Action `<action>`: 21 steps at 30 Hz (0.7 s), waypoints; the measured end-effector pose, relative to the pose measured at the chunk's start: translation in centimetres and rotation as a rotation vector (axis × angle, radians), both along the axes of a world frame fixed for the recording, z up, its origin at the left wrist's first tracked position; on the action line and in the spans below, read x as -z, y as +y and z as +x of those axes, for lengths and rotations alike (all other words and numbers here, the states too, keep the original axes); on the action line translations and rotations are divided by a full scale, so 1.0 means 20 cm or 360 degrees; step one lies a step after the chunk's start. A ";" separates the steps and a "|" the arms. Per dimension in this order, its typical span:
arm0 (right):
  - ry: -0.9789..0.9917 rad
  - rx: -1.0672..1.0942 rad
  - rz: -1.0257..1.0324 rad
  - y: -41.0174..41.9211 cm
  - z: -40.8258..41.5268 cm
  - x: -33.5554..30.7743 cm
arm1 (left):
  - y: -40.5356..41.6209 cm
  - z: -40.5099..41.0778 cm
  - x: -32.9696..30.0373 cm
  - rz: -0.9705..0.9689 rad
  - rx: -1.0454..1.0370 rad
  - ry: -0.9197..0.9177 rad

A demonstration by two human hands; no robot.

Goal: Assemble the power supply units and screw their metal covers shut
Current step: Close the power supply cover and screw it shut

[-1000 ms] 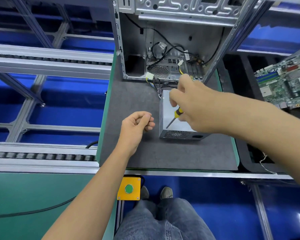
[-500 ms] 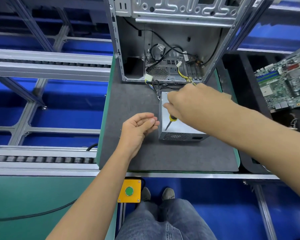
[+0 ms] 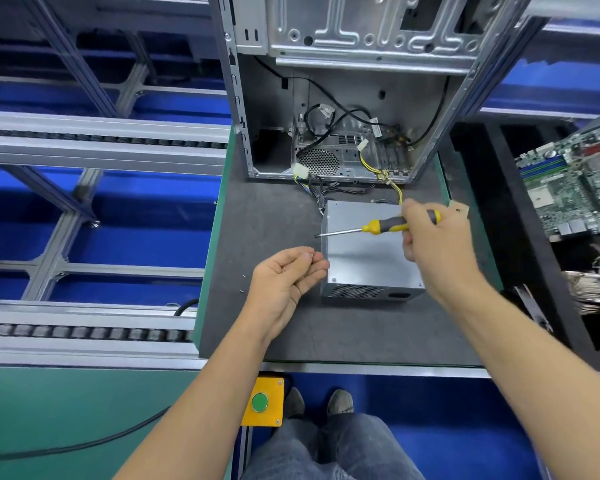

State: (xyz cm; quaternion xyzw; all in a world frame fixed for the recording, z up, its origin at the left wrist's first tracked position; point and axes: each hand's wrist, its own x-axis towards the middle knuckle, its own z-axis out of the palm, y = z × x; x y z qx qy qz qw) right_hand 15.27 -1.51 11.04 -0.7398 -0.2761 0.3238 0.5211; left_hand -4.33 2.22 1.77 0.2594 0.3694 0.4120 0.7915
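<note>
A grey metal power supply unit (image 3: 368,261) lies flat on the dark mat (image 3: 264,216), its cables running back into the open computer case (image 3: 343,98). My right hand (image 3: 440,247) grips the yellow-and-black screwdriver (image 3: 392,225) above the unit's top cover. The shaft lies almost level and its tip points left, past the cover's left edge. My left hand (image 3: 284,277) hovers palm up just left of the unit, fingers curled with thumb and fingertips together. Whether it holds anything is hidden. Two tiny dark screws (image 3: 242,284) lie on the mat further left.
A green motherboard (image 3: 575,181) and a heatsink (image 3: 593,292) sit in black foam trays on the right. Roller conveyor rails (image 3: 84,330) run along the left. A yellow box with a green button (image 3: 262,401) hangs below the bench's front edge, above my feet.
My right hand has drawn back to the right and swung the screwdriver from pointing down at the cover to nearly level, tip to the left. My left hand turned palm up and shifted slightly right.
</note>
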 end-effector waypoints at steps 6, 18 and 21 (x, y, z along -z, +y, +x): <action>0.0207 0.0050 -0.0093 -0.01 -0.03 0.12 | 0.01 -0.02 0.01 -0.0005 -0.0102 -0.0084; -0.0064 -0.0103 -0.0125 0.00 -0.04 0.07 | 0.01 -0.01 0.01 -0.0070 -0.0155 -0.0038; -0.0158 -0.0159 -0.0090 0.00 -0.05 0.05 | 0.01 -0.02 0.01 -0.0026 -0.0131 0.0047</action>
